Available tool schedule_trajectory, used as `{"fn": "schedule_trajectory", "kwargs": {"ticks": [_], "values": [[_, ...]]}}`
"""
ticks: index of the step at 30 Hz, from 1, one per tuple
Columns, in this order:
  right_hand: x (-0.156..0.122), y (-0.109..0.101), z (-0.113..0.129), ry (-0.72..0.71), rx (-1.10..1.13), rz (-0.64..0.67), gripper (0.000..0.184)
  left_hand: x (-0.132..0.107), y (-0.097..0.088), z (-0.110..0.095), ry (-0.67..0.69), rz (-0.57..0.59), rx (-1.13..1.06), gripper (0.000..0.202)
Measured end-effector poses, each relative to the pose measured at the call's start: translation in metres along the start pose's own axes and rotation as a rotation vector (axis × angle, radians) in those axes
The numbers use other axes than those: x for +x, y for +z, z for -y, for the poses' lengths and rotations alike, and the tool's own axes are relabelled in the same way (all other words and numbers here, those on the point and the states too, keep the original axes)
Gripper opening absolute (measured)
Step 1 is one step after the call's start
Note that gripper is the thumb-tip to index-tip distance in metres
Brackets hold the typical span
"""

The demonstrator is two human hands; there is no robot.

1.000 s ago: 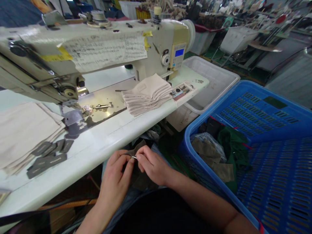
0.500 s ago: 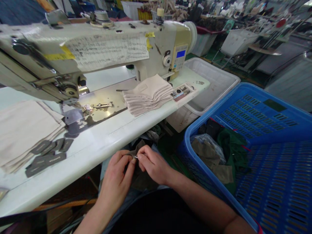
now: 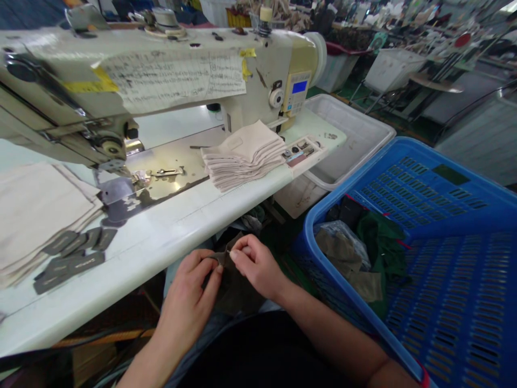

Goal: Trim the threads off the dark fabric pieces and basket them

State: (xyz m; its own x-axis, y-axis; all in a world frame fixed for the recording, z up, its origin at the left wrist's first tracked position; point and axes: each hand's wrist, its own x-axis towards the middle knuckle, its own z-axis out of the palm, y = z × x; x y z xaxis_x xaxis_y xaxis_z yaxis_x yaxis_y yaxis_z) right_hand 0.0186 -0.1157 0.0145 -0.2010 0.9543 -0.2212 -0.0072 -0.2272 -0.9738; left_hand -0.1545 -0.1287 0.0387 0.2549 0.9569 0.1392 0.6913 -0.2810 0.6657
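Both hands met over the lap, just near of the white table edge (image 3: 169, 253). The left hand (image 3: 189, 299) and right hand (image 3: 256, 267) pinched the top edge of a small dark olive fabric piece (image 3: 236, 293) between closed fingertips; it hung down lengthwise between them.

You sit in front of the big sewing machine (image 3: 161, 81). Below its table edge, over your lap, your left hand (image 3: 189, 296) and right hand (image 3: 258, 267) meet, and both pinch a small dark piece of cloth (image 3: 234, 291) at its top edge. Something tiny sits between your fingertips, too small to tell. Under the machine's arm lies a stack of cream cloth (image 3: 244, 156). By the machine's needle end lie flat dark patches (image 3: 70, 256) beside more cream cloth (image 3: 36, 207). To the right of the machine stand a white tub (image 3: 355, 134) and a blue basket (image 3: 444, 258) with green and brown cloth inside.
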Motion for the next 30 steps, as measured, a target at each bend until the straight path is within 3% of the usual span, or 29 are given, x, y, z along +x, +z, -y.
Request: {"fn": "schedule_trajectory", "kwargs": {"ticks": [3, 6, 8, 11, 14, 16, 19, 21, 23, 25, 27, 30], "values": [[-0.001, -0.006, 0.012, -0.259, -0.303, -0.076, 0.033, -0.001, -0.001, -0.001, 0.003, 0.017, 0.0, 0.028], [0.0, -0.004, 0.017, -0.386, -0.458, 0.047, 0.01, -0.003, -0.003, -0.004, 0.037, -0.01, 0.017, 0.025], [0.001, 0.001, 0.015, -0.356, -0.412, 0.058, 0.007, -0.006, -0.004, -0.004, 0.056, -0.106, 0.038, 0.024], [0.004, 0.008, 0.01, -0.167, -0.105, -0.037, 0.016, -0.011, -0.006, -0.003, 0.036, -0.249, 0.017, 0.022], [0.006, 0.008, 0.007, 0.026, 0.17, -0.016, 0.023, -0.012, -0.005, 0.0, -0.057, -0.251, -0.077, 0.023], [0.006, 0.006, 0.008, -0.015, 0.121, -0.014, 0.02, -0.009, -0.004, 0.002, -0.123, -0.159, -0.14, 0.026], [0.0, 0.003, 0.009, -0.242, -0.116, 0.007, 0.013, -0.002, -0.004, 0.004, -0.164, 0.015, -0.238, 0.031], [-0.004, 0.004, 0.009, -0.343, -0.186, 0.027, 0.013, 0.002, -0.005, 0.005, -0.169, 0.065, -0.292, 0.034], [-0.005, 0.005, 0.007, -0.358, -0.141, 0.013, 0.013, 0.003, -0.006, 0.007, -0.16, -0.01, -0.256, 0.032], [-0.004, 0.007, 0.004, -0.29, -0.076, -0.004, 0.014, 0.001, -0.005, 0.008, -0.105, -0.179, -0.086, 0.028], [-0.002, 0.009, 0.003, -0.197, -0.073, -0.001, 0.015, -0.003, -0.004, 0.008, -0.008, -0.278, 0.121, 0.024], [0.0, 0.012, 0.003, -0.2, -0.182, -0.05, 0.016, -0.008, -0.003, 0.006, 0.101, -0.232, 0.268, 0.022]]}}
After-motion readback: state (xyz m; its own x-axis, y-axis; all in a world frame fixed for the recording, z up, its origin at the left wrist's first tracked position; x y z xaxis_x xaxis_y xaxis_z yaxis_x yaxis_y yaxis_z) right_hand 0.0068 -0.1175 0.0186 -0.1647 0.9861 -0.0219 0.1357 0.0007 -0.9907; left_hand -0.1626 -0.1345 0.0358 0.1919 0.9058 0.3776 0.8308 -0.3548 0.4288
